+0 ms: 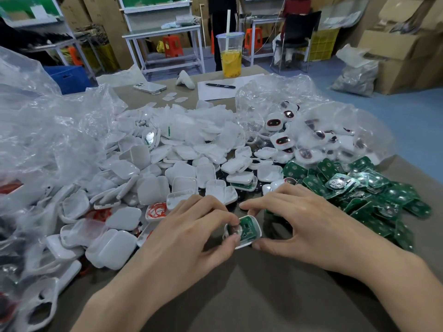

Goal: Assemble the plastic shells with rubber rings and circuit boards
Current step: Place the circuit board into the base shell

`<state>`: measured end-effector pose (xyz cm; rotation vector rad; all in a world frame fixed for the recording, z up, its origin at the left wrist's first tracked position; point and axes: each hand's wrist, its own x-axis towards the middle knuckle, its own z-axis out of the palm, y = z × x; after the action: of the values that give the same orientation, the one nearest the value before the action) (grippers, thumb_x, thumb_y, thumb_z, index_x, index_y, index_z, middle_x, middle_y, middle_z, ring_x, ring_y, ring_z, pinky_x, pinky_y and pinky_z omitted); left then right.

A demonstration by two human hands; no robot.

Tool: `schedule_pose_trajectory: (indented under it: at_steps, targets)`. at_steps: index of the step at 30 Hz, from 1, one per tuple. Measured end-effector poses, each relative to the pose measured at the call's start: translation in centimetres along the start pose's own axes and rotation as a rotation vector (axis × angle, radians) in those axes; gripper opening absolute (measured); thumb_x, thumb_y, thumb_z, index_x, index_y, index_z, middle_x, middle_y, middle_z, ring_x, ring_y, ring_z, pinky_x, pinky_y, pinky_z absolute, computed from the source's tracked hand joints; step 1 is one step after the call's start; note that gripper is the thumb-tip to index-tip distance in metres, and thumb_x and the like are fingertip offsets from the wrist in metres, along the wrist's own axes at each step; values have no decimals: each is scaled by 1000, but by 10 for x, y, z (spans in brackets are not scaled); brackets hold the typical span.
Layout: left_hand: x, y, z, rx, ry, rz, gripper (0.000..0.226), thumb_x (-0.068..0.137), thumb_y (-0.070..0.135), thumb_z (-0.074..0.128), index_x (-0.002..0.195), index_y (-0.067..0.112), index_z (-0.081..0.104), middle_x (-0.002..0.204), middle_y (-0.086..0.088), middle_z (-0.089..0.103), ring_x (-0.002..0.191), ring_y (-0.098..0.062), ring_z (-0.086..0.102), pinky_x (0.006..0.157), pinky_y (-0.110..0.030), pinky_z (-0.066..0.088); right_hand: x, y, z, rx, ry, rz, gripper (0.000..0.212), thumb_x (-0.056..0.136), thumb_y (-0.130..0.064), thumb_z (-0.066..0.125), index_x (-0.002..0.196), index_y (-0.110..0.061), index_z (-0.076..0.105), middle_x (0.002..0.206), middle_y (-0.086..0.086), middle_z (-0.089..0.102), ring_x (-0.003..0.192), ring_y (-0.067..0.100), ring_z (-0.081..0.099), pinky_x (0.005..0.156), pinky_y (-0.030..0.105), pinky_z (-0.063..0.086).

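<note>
A white plastic shell (254,237) with a green circuit board (248,227) lying inside it sits just above the table, low in the middle of the view. My left hand (191,233) pinches its left end between thumb and fingertips. My right hand (304,224) grips its right side, thumb below and fingers above. A large heap of white shells (172,168) spreads behind my hands. Green circuit boards (369,195) are piled to the right. Red rubber rings (157,210) lie in a shell just left of my left hand.
Crumpled clear plastic bags (48,130) hold more parts on the left, and another bag (335,130) at the right holds assembled units. At the back stand a cup of yellow drink (231,58), a phone (149,87), and a pen (220,86) on paper.
</note>
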<state>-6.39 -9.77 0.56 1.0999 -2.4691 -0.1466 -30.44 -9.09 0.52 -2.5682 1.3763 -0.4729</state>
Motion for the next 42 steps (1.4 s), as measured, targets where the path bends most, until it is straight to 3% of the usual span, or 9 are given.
schedule_pose_trajectory:
  at_steps: [8, 17, 24, 29, 38, 42]
  targets:
    - [0, 2, -2, 21, -38, -10, 23, 91, 45, 55, 100, 31, 70, 100, 18, 60, 95, -7, 56, 84, -19, 41, -1, 0, 2, 2, 26, -11, 53, 87, -66, 54, 135, -49, 44, 113, -34, 54, 109, -1, 47, 97, 26, 44]
    - [1, 8, -3, 33, -48, -20, 29, 92, 46, 51, 101, 28, 71, 101, 15, 61, 93, -9, 59, 84, -14, 38, -1, 0, 2, -4, 25, -3, 53, 86, -68, 52, 135, -48, 46, 114, -33, 55, 110, -1, 46, 97, 25, 44]
    - [1, 5, -1, -3, -47, 6, 26, 94, 43, 52, 110, 30, 69, 109, 16, 59, 97, -10, 59, 85, -23, 44, 0, -1, 2, -3, 16, 1, 54, 85, -71, 51, 134, -50, 45, 115, -34, 54, 111, -3, 44, 98, 24, 43]
    - [0, 4, 2, 8, -37, 47, 22, 97, 40, 53, 105, 33, 72, 108, 19, 61, 101, -11, 59, 84, -31, 49, -1, 1, 2, 2, 12, -3, 56, 84, -74, 50, 134, -51, 43, 111, -40, 49, 110, -2, 45, 96, 24, 43]
    - [-2, 8, 3, -8, -43, 42, 19, 99, 41, 52, 111, 36, 66, 113, 19, 54, 104, -6, 54, 88, -17, 39, 1, 2, 2, 6, -2, 6, 55, 83, -76, 49, 132, -52, 41, 111, -38, 51, 111, -2, 45, 96, 25, 44]
    - [-5, 4, 1, -31, -58, 17, 26, 98, 50, 51, 118, 36, 60, 119, 23, 52, 110, -4, 51, 93, -22, 39, -1, 4, 4, 1, -24, 20, 66, 81, -82, 44, 140, -53, 37, 115, -40, 49, 117, -5, 41, 99, 24, 39]
